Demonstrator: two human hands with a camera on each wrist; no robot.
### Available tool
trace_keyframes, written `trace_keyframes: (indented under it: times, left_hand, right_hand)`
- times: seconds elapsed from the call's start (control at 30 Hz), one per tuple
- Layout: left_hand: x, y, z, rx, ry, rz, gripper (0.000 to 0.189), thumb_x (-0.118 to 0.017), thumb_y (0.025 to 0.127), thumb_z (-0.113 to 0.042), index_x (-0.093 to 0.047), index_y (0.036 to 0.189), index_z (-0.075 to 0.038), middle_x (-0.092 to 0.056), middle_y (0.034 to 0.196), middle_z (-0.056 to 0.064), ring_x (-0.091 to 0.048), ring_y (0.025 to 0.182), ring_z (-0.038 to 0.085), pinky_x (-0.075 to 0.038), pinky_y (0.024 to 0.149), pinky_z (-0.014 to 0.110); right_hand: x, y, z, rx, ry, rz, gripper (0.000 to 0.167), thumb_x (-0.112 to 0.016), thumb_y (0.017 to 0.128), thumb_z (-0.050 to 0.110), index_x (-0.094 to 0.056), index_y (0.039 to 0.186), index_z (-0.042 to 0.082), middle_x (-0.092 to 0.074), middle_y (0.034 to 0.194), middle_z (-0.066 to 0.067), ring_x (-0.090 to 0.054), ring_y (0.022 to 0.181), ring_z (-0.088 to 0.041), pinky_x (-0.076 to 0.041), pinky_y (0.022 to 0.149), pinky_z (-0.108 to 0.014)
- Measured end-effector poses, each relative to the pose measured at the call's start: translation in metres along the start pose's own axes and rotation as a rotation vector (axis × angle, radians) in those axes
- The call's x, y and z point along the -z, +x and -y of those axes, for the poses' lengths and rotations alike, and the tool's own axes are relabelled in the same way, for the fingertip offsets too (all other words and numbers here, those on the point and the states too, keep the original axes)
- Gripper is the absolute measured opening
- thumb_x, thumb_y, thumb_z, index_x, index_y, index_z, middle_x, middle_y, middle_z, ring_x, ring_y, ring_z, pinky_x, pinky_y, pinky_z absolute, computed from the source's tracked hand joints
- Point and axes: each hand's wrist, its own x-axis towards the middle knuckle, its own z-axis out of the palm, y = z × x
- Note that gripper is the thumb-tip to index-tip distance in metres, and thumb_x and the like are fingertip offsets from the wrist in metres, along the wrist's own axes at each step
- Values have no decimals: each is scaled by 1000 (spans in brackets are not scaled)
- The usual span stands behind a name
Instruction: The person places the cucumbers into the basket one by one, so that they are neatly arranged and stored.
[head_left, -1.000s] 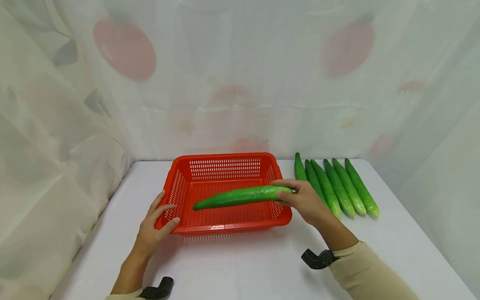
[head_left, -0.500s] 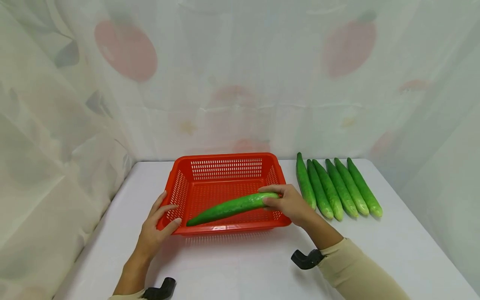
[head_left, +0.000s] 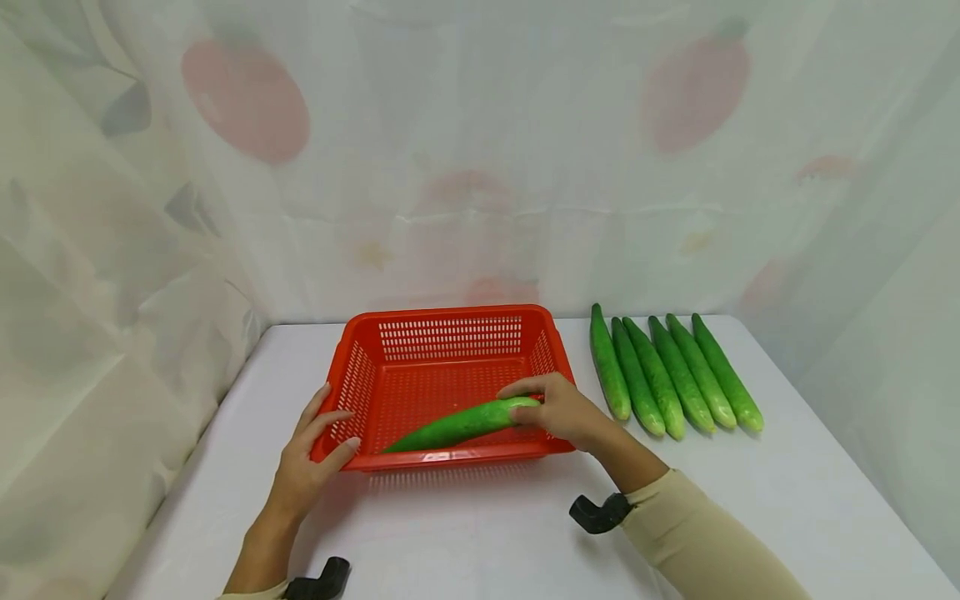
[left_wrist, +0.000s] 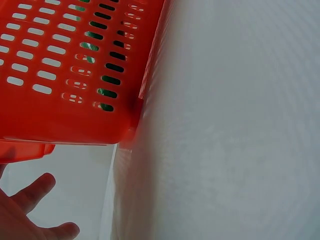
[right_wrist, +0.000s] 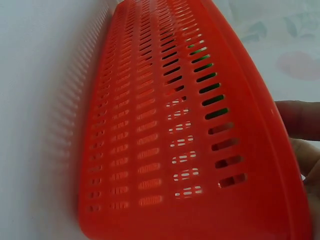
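Note:
A long green cucumber (head_left: 461,425) lies tilted inside the red perforated basket (head_left: 450,312), its dark tip low behind the near rim. My right hand (head_left: 566,410) reaches over the basket's right side and pinches the cucumber's pale end between thumb and fingers. In the right wrist view the basket wall hides most of that grip, and green shows through the slots. My left hand (head_left: 303,458) rests at the basket's near left corner, fingers spread over the rim. The left wrist view catches some of its fingers (left_wrist: 37,192) stretched out beside the basket.
Several cucumbers (head_left: 678,375) lie side by side on the white table (head_left: 465,542), right of the basket. A pale curtain (head_left: 480,167) with faded fruit prints hangs behind the table, and sheeting stands along both sides.
My right hand has moved left and down with the cucumber, lowering it from above the basket to inside, dark tip first. My left hand has stayed at the basket's corner.

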Motion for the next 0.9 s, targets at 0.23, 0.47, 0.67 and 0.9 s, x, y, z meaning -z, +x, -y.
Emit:
trace_keyframes:
  times: [0.23, 0.47, 0.67, 0.9]
  left_hand:
    - [-1, 0, 0, -1, -8, -1, 37, -71, 85, -11, -63, 120, -6, -24, 156, 0, -28, 136, 26, -31, 92, 11]
    - [-1, 0, 1, 8, 4, -3, 34, -71, 86, -12, -63, 119, -6, -24, 156, -1, -30, 134, 27, -34, 88, 10]
    - [-1, 1, 1, -2, 4, -5, 36, -71, 85, -11, -63, 119, -6, -24, 156, 0, -30, 135, 27, -33, 89, 10]
    - [-1, 0, 0, 13, 7, -4, 34, -70, 86, -14, -64, 118, -7, -24, 156, -4, -28, 136, 25, -33, 89, 10]
  right_hand:
    - [-4, 6, -1, 11, -131, 39, 25, -68, 89, 9, -71, 114, 11, -65, 106, 1, -53, 102, -25, -49, 80, -36]
    - [-6, 7, -2, -19, -120, 73, 23, -67, 90, 9, -71, 113, 10, -65, 102, -1, -56, 95, -27, -51, 76, -37]
    - [-7, 9, -3, -37, -134, 103, 18, -67, 91, 17, -72, 109, 13, -65, 100, 0, -59, 89, -22, -53, 73, -40]
    - [-8, 8, 0, -36, -158, 142, 22, -64, 94, 19, -70, 113, 9, -67, 102, 2, -60, 95, -20, -50, 78, -38]
